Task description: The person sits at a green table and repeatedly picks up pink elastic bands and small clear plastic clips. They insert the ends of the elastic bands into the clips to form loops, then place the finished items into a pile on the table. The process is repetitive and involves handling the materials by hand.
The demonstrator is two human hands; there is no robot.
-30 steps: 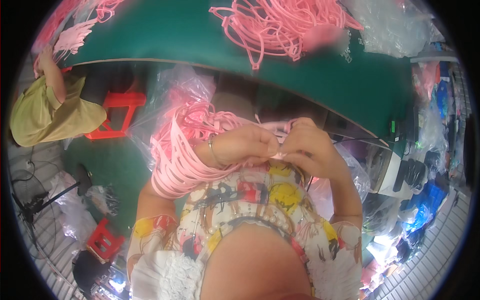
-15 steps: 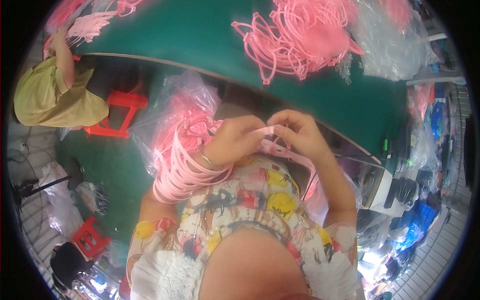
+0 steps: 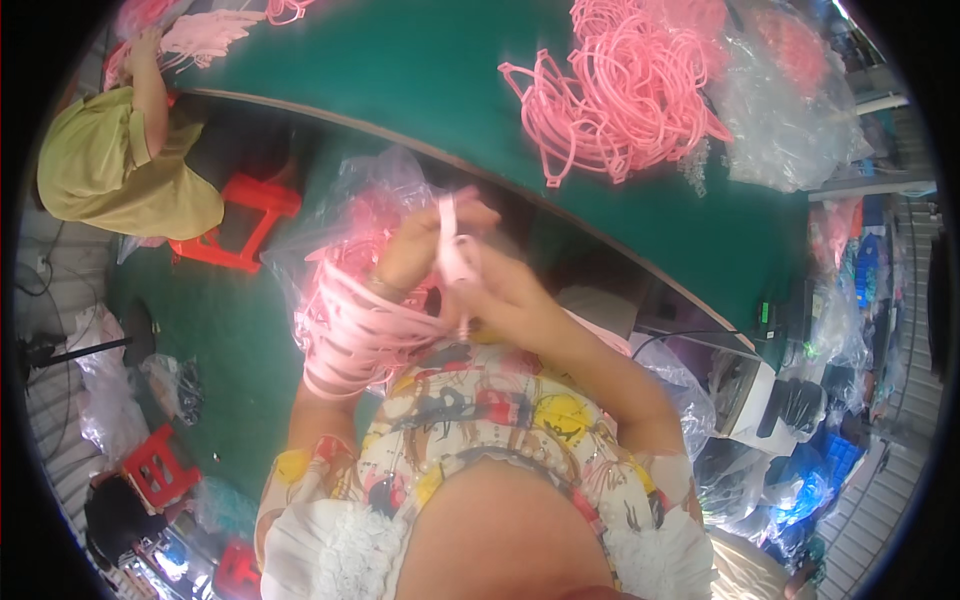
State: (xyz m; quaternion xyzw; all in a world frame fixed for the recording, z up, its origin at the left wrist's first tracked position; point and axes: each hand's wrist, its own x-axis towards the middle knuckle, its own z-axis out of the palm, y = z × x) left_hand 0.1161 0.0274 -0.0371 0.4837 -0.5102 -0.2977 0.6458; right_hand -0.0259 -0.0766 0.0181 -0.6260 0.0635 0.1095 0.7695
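A circular fisheye picture is framed by a black rim, and straight lines are bent near it: the edge of the green table [image 3: 420,70] beyond the hands is curved into an arc. The scene is evenly and brightly lit, with colours strongly saturated. Deep shadow is seen under the table, just beyond the left hand [image 3: 420,250] and right hand [image 3: 510,295]. Both hands are softened by motion blur. Glare is caught on clear plastic bags [image 3: 780,110] far right of the hands.
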